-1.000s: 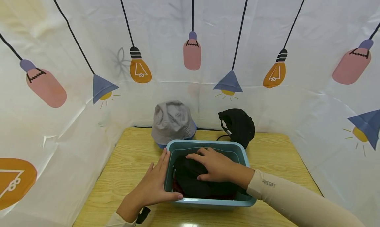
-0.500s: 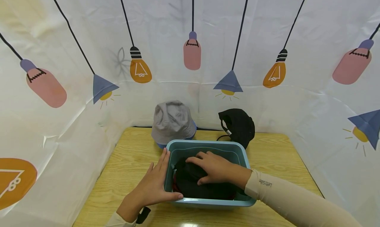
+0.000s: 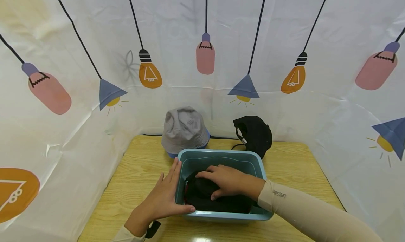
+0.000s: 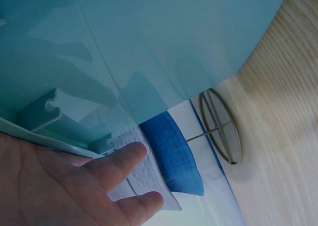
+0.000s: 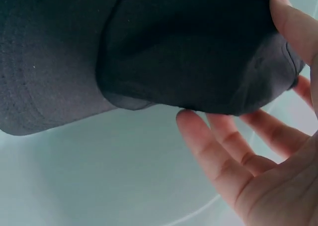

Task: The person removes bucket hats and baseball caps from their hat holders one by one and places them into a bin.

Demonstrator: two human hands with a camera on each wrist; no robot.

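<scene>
A light blue plastic bin point(image 3: 221, 152) sits on the table in the head view. Inside it lies a dark baseball cap point(image 3: 202, 200), its brim plain in the right wrist view. My right hand point(image 3: 226, 182) reaches down into the bin and holds the cap's crown point(image 5: 198, 62), thumb on one side and fingers along the other. My left hand point(image 3: 164, 196) rests flat against the bin's left side, fingers straight and thumb at the front rim. A small dark red patch shows beside the cap at the bin's left wall.
Behind the bin stand a grey bucket hat point(image 3: 185, 129) with a blue lower edge and another black cap point(image 3: 254, 135). A metal ring base point(image 4: 220, 126) with a rod sits by the hat. A printed white sheet point(image 3: 202, 105) hangs behind the wooden table point(image 3: 133, 171).
My right hand has shifted slightly lower in the bin with the dark cap, and the red patch beside it shows less. My left hand stays on the bin's side.
</scene>
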